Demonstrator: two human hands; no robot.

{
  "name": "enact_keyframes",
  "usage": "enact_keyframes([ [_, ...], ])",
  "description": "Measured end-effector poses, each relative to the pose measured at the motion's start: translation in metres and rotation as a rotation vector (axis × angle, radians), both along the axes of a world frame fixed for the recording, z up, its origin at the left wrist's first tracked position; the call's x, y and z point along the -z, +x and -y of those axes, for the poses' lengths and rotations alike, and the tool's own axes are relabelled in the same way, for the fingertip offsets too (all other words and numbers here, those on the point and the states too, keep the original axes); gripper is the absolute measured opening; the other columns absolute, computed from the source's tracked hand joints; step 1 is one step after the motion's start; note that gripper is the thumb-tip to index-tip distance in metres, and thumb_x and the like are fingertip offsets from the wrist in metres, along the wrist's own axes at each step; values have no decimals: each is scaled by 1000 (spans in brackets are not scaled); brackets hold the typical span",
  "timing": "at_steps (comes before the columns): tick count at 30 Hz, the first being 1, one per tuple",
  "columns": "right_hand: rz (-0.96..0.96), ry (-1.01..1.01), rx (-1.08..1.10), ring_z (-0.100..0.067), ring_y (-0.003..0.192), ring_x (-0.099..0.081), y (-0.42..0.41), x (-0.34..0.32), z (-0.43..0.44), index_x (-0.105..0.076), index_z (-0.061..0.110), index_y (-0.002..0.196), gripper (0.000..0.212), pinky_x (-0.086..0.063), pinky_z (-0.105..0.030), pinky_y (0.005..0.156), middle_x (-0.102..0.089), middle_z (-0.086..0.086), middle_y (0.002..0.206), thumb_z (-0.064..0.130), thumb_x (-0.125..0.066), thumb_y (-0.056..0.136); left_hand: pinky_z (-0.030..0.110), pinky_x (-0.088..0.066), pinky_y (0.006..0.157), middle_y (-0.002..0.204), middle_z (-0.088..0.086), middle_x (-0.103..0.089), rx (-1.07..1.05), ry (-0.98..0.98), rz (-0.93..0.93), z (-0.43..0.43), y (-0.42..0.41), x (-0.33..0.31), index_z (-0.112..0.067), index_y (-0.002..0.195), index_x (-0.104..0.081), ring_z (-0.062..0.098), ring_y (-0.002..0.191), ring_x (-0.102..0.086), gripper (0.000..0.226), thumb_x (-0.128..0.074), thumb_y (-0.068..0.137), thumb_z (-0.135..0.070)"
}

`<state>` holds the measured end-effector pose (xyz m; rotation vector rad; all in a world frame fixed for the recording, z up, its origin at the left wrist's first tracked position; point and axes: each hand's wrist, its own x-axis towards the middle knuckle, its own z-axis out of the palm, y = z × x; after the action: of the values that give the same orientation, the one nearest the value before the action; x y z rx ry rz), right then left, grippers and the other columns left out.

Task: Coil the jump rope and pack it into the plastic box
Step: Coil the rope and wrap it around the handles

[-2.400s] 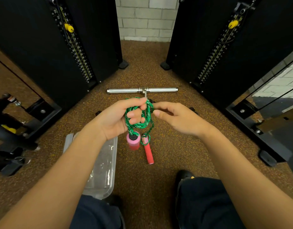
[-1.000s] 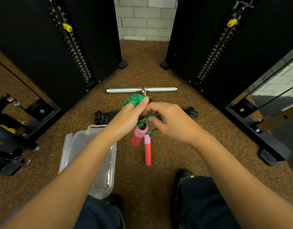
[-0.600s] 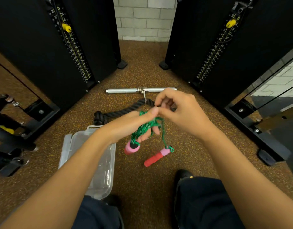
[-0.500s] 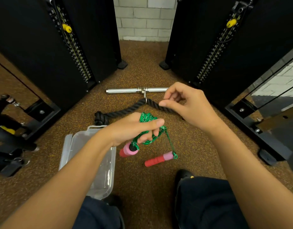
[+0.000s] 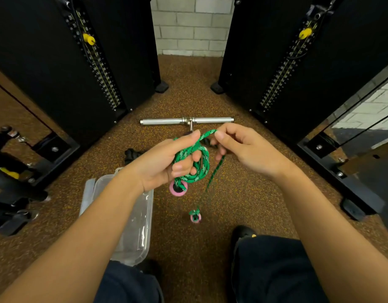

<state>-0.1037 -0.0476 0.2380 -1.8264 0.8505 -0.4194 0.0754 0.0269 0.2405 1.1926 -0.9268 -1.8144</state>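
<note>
A green braided jump rope [image 5: 198, 162] is wound in several loops around the fingers of my left hand [image 5: 164, 162], which grips the coil. One pink-capped handle [image 5: 178, 189] hangs just below that hand. My right hand [image 5: 243, 149] pinches a bend of the rope near the top of the coil. A loose strand drops from it to the second handle [image 5: 195, 216], which dangles end-on above the floor. The clear plastic box [image 5: 134, 226] lies open on the floor under my left forearm, with nothing visible inside.
A chrome cable bar [image 5: 186, 121] lies on the brown speckled floor ahead, with a black rope attachment [image 5: 131, 154] behind my hands. Black weight-stack towers [image 5: 90, 62] stand left and right. My legs and a black shoe [image 5: 243, 234] fill the bottom.
My right hand came back down from beside the chrome bar and took a bend of the rope at the coil. The second handle swung from lying sideways to hanging straight down.
</note>
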Motion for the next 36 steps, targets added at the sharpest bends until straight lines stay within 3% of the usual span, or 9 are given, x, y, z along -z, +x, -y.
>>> enact_keyframes([
  [5,-29,-57,118,2,63,-58,16,7,-9,-63,16,90,20,-46,-12,63,-65,0,77,26,-46,95,20,-50,66,35,-6,-41,-21,-10,-326,2,-7,0,-10,67,-62,6,34,-39,44,-40,87,-42],
  [10,-243,-107,-6,-22,77,-66,31,21,-24,-55,21,90,18,-53,-36,72,-67,-8,84,22,-39,98,22,-48,77,51,-4,-47,-326,-72,-531,8,2,3,-8,82,-67,9,48,-44,42,-35,95,-32],
  [14,-265,-120,-43,-32,80,-65,31,19,-27,-50,30,85,17,-52,-48,75,-66,-9,83,27,-40,97,25,-40,84,67,-5,-50,-493,-138,-454,12,9,11,-9,103,-60,8,64,-49,34,-34,99,-31],
  [18,-294,-177,-106,-23,67,-57,30,15,-30,-54,23,96,10,-48,-38,67,-56,8,72,28,-46,95,23,-49,74,70,-7,-57,-687,-100,-279,14,10,16,-14,106,-59,5,68,-55,25,-40,97,-26],
  [20,-306,-231,-144,-9,64,-50,31,15,-33,-55,22,97,9,-44,-27,60,-47,17,71,29,-49,94,27,-49,74,62,-12,-62,-712,-54,-88,14,8,16,-20,91,-64,8,70,-55,20,-46,95,-27],
  [23,-286,-331,-157,-3,66,-49,30,11,-36,-57,21,95,10,-40,-23,61,-48,16,74,29,-52,92,38,-47,88,70,-8,-66,-648,-64,288,13,6,19,-21,73,-65,16,84,-60,28,-53,91,-37],
  [27,-198,-440,-122,-11,79,-56,27,2,-33,-59,20,92,11,-46,-28,74,-56,9,85,29,-53,91,26,-46,81,78,-2,-66,-405,-227,622,9,-5,21,-13,88,-68,9,78,-62,35,-43,95,-36],
  [31,-152,-483,-53,-8,81,-57,19,0,-24,-62,18,87,16,-46,-24,77,-61,6,85,32,-54,90,12,-45,63,57,-2,-64,-196,-204,631,5,-13,14,-19,60,-62,1,57,-61,63,-24,90,-58],
  [36,-54,-417,54,-3,66,-53,11,-7,-17,-57,18,79,17,-39,-9,60,-57,8,69,32,-67,81,34,-45,74,46,1,-49,88,-177,350,2,-15,9,-11,54,-56,17,53,-51,72,-20,74,-70],
])
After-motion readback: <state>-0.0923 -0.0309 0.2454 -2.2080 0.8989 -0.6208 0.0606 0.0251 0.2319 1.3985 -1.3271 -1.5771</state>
